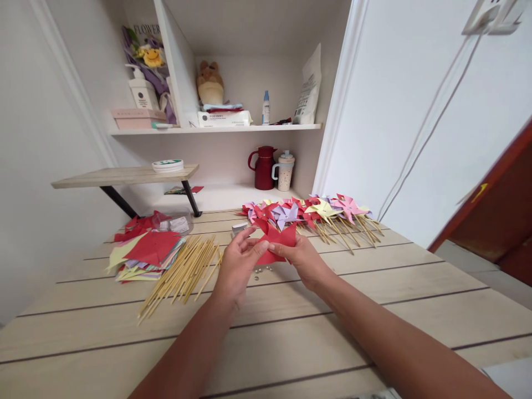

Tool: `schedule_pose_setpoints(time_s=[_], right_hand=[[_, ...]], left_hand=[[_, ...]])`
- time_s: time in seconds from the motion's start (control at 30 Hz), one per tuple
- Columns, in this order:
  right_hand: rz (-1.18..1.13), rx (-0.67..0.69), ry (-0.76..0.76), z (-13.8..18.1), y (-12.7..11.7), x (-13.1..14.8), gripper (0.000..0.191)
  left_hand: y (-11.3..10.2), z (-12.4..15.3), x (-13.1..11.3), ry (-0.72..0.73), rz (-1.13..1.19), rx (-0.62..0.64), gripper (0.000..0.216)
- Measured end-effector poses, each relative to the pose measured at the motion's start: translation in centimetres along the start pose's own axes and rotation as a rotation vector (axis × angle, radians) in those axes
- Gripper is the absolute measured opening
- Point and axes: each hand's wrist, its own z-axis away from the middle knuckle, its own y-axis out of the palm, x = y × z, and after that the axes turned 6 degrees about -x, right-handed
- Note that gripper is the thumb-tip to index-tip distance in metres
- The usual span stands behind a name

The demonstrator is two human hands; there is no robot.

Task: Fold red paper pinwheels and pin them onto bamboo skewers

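Observation:
Both hands hold one piece of red paper (283,237) above the middle of the table, its corners partly folded in like a pinwheel. My left hand (238,263) grips its left side, with the thumb on the front near the centre. My right hand (305,261) pinches the lower right side, its thumb close to the left thumb. The fingers behind the paper are partly hidden. Several tiny shiny pieces (256,278) lie on the tabletop just below the paper. Behind the left fingers sits a small silver-grey item (239,228) whose kind I cannot make out.
Bamboo sticks (183,271) lie left of my hands, beside stacked coloured paper (153,247) and a clear plastic box (177,224). Finished pinwheels on sticks (324,210) are heaped at the back right. A small raised wooden shelf (124,175), a red jug (265,169) and a cup (285,173) stand behind.

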Motion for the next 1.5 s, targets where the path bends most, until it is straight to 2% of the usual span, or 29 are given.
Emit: schedule_pose_setpoints(time_s=[0.13, 0.27, 0.43, 0.47, 0.57, 0.7, 0.8, 0.87, 1.03, 1.13, 1.23, 1.37, 1.43, 1.5], right_hand=[[0.022, 0.001, -0.008, 0.0, 0.1, 0.0, 0.035], [0.044, 0.031, -0.033, 0.0, 0.2, -0.1, 0.033], [0.127, 0.002, -0.062, 0.0, 0.2, -0.4, 0.023], [0.151, 0.002, -0.074, 0.0, 0.2, -0.5, 0.023], [0.182, 0.016, -0.096, 0.2, 0.3, -0.5, 0.026], [0.138, 0.026, -0.139, 0.2, 0.2, -0.3, 0.022], [0.180, -0.038, -0.260, 0.0, -0.1, -0.3, 0.028], [0.269, -0.108, -0.407, 0.2, -0.3, -0.1, 0.037], [0.547, -0.244, -0.871, 1.6, 0.1, 1.0, 0.042], [0.597, -0.253, -1.007, 2.4, 0.5, 1.3, 0.044], [0.647, -0.169, -0.947, 2.6, 1.1, 0.8, 0.044], [0.643, -0.035, -0.677, 2.0, 1.7, -0.7, 0.046], [0.599, -0.019, -0.591, 1.5, 1.7, -1.2, 0.049], [0.564, -0.040, -0.581, 1.2, 1.5, -1.3, 0.047]], left_hand=[[-0.1, 0.0, -0.4, -0.026, -0.084, 0.032, 0.037], [0.2, 0.0, -0.7, 0.029, -0.240, -0.042, 0.022], [0.4, 0.2, -0.9, 0.299, -0.480, -0.070, 0.003], [0.3, 0.2, -1.0, 0.322, -0.503, -0.084, 0.004], [0.1, 0.2, -1.3, 0.223, -0.436, -0.129, 0.006], [-0.2, 0.1, -1.5, 0.003, -0.070, -0.113, 0.019], [-0.3, 0.2, -1.6, -0.085, 0.190, -0.113, 0.025], [-0.2, 0.2, -1.8, -0.086, 0.274, -0.139, 0.024], [-0.2, 0.4, -2.1, -0.002, 0.341, -0.179, 0.025], [-0.3, 0.4, -2.0, 0.006, 0.359, -0.217, 0.025], [-0.3, 0.3, -1.9, -0.006, 0.383, -0.231, 0.019], [-0.4, 0.2, -1.7, -0.087, 0.425, -0.197, 0.012], [-0.4, 0.1, -1.7, -0.125, 0.432, -0.171, 0.011], [-0.5, 0.1, -1.7, -0.137, 0.423, -0.163, 0.011]])
